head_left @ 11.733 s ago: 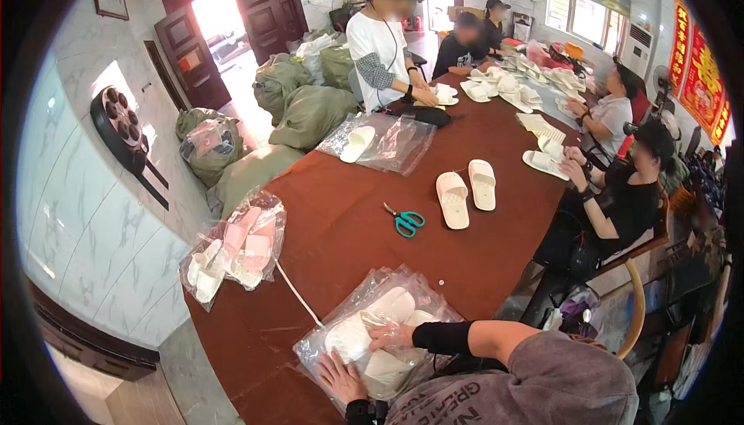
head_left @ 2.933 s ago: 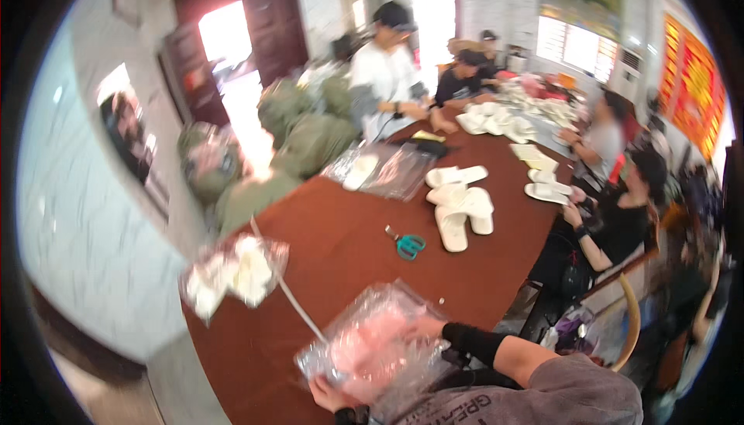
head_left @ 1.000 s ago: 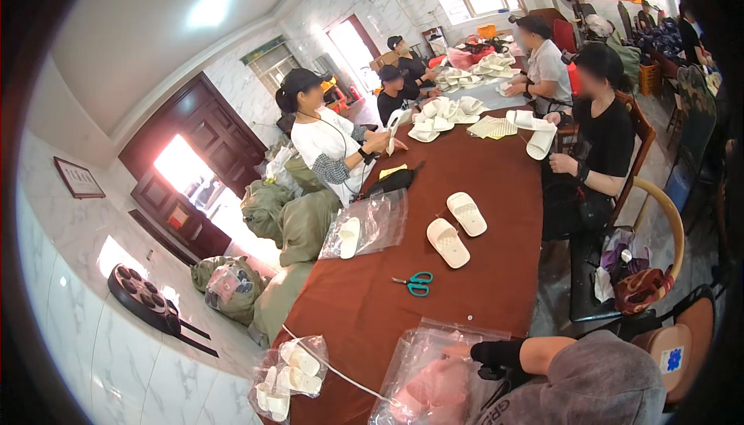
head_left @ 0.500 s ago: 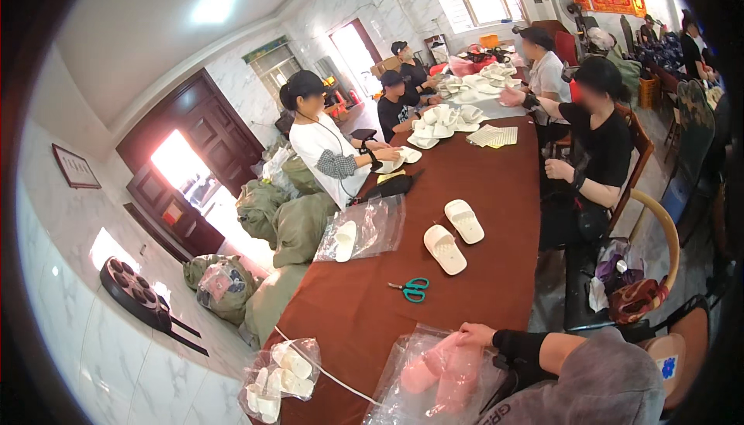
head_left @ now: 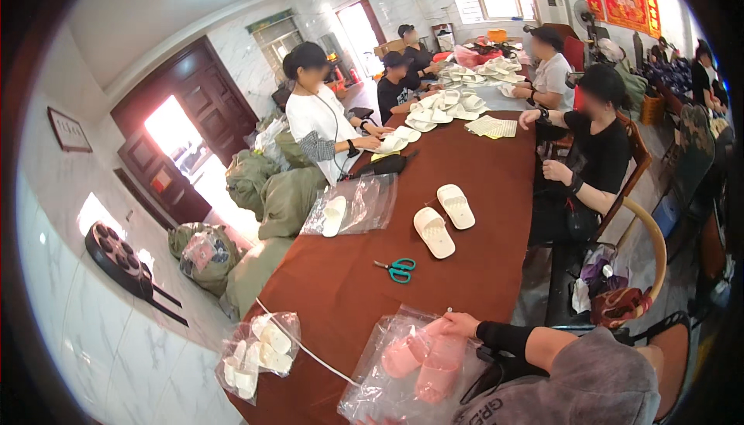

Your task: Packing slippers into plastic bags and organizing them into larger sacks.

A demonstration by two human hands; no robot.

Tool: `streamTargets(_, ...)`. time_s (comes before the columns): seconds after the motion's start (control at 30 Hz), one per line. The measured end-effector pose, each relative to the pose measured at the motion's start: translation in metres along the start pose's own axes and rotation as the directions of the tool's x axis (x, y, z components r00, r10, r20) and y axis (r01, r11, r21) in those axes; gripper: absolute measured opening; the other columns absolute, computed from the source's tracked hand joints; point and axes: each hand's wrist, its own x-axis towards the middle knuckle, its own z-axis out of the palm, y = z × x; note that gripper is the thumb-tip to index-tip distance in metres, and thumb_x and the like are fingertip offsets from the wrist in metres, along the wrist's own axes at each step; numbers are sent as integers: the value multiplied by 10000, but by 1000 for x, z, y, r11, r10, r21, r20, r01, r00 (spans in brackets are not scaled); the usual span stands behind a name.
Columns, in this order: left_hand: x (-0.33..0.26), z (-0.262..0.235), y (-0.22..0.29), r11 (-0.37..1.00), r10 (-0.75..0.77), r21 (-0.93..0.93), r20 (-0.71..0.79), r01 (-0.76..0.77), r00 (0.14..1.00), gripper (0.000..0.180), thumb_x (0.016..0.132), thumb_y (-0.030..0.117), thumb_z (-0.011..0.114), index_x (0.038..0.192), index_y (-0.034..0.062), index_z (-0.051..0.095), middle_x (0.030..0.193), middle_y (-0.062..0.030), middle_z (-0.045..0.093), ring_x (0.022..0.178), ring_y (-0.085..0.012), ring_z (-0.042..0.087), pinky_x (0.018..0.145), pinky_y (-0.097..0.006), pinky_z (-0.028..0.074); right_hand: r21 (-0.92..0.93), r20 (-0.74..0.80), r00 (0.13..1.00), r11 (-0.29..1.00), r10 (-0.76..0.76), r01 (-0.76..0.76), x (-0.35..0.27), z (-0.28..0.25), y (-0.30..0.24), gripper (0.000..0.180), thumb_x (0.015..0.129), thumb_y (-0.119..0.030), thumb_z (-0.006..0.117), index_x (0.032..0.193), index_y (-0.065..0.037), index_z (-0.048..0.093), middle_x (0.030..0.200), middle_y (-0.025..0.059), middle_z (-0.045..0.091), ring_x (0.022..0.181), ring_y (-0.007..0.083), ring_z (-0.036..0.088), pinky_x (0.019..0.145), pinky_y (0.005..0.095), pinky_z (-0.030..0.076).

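Note:
Pink slippers (head_left: 439, 378) lie at the near edge of the table, in or on a clear plastic bag (head_left: 364, 394). My right hand (head_left: 462, 324), below a black arm sleeve, is closed at their far end; how much of the bag is also in its grip is unclear. At the lower edge, only a sliver of my left hand (head_left: 380, 421) shows by the near side of the bag, its fingers mostly cut off. Farther off lie teal-handled scissors (head_left: 400, 271) and a pair of cream slippers (head_left: 434, 233), apart from both hands.
Bagged white slippers (head_left: 273, 340) sit at the near left beside a white cable (head_left: 302, 345). One white slipper (head_left: 334, 216) rests on another clear bag. Several co-workers sit or stand around the brown-covered table (head_left: 488, 285), with a slipper pile (head_left: 446, 107) between them. Stuffed green sacks (head_left: 291, 200) line the left.
The view has shifted, so the table's things sit farther left. A sliver of my left hand has come in at the lower edge. My right hand stays at the pink slippers.

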Motion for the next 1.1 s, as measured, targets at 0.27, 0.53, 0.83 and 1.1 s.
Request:
streamTargets(0.27, -17, 39, -10, 980, -198, 95, 397, 174, 896, 690, 823, 401, 589, 1417, 114, 385, 1511, -233, 214, 1372, -442, 206, 1077, -616, 161, -403, -490, 859, 912, -148, -73, 44, -93, 31, 388, 780, -325, 666, 934, 15, 561, 993, 248, 612, 963, 411, 584, 801, 491, 480)
streamTargets(0.53, -9, 50, -16, 962, -271, 78, 391, 262, 880, 745, 855, 507, 542, 1477, 181, 294, 1563, -138, 133, 1424, -384, 119, 1105, -606, 94, 695, -116, 985, 697, -130, 174, -13, -58, -149, 115, 911, -135, 581, 945, -25, 580, 868, -34, 558, 829, 40, 498, 687, 215, 434)
streamTargets(0.83, -17, 38, -10, 953, -301, 153, 425, 260, 854, 794, 848, 555, 541, 1484, 165, 267, 1566, -133, 116, 1422, -389, 116, 1106, -604, 102, 515, -377, 893, 746, -246, 423, -34, -87, -198, 199, 948, -151, 537, 1091, -12, 541, 938, -13, 555, 816, 49, 499, 730, 212, 429)
streamTargets(1.1, -26, 57, -22, 955, -287, 190, 418, 226, 862, 767, 850, 528, 534, 1476, 159, 290, 1563, -117, 153, 1427, -384, 103, 1101, -615, 98, 191, 218, 957, 970, -194, 153, -43, -11, -144, 278, 860, -202, 629, 1050, -3, 583, 975, 31, 634, 880, 96, 561, 768, 266, 465)
